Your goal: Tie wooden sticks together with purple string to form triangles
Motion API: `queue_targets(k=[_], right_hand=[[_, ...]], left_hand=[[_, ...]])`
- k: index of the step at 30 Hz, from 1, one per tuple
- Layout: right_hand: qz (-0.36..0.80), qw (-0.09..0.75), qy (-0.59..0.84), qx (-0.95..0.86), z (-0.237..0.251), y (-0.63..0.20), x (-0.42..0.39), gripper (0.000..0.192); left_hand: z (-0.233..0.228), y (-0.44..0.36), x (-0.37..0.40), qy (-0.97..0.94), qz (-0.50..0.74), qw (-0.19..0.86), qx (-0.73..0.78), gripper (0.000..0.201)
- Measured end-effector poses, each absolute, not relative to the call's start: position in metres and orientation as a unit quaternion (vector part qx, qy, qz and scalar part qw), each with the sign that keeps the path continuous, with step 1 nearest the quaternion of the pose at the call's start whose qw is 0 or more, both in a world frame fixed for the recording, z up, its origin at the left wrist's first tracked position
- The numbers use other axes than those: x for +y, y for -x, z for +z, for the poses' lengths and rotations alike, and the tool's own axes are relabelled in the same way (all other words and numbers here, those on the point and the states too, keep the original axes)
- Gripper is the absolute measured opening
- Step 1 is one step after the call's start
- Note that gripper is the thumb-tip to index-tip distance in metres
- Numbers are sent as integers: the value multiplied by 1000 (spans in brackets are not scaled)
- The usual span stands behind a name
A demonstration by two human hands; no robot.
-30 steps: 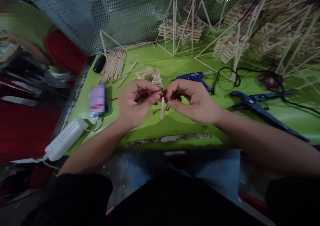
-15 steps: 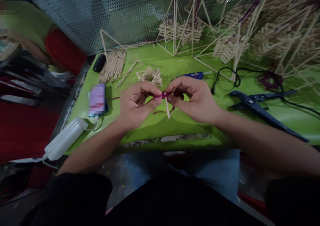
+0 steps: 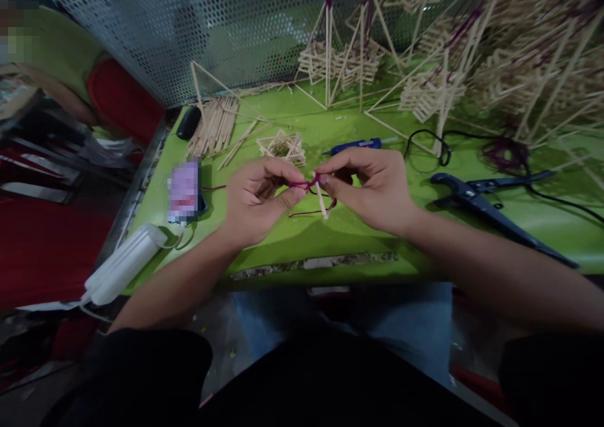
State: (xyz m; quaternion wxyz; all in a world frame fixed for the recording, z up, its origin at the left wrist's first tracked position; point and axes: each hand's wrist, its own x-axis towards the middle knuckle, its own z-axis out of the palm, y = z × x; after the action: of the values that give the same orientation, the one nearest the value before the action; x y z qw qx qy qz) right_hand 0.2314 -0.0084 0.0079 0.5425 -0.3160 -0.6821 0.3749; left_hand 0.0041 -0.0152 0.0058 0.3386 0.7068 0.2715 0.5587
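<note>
Between thumb and forefinger, my left hand [image 3: 262, 200] pinches a purple string [image 3: 298, 184]. My right hand [image 3: 370, 185] is closed at the top of a short thin wooden stick [image 3: 321, 202], where the string wraps round it. The stick slants down below the right fingertips. A loose string end curls beneath it, above the green table [image 3: 311, 244]. Just behind my left hand sits a small woven stick piece [image 3: 283, 147]. A blue glue gun [image 3: 356, 146] lies behind my right hand.
Pliers-like black cutters [image 3: 476, 194] lie at right, near a black cable and a purple string bundle [image 3: 504, 155]. Stick frames [image 3: 427, 94] crowd the back right. Wooden sticks [image 3: 214, 125], a phone [image 3: 184, 191] and a white power bank-like block [image 3: 125, 263] are at left. Another person sits beyond.
My right hand has shifted slightly right with the stick, and the string between my hands shows a longer stretch. The left hand stays nearly in place.
</note>
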Motion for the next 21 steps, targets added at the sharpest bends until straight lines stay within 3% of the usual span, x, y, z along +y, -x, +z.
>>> queue_targets(k=[7, 21], right_hand=[[354, 569, 340, -659, 12, -231, -11, 4], [295, 571, 392, -658, 13, -231, -11, 13]], left_hand=[[6, -4, -16, -707, 571, 337, 246, 18], [8, -2, -20, -708, 559, 357, 242, 19]])
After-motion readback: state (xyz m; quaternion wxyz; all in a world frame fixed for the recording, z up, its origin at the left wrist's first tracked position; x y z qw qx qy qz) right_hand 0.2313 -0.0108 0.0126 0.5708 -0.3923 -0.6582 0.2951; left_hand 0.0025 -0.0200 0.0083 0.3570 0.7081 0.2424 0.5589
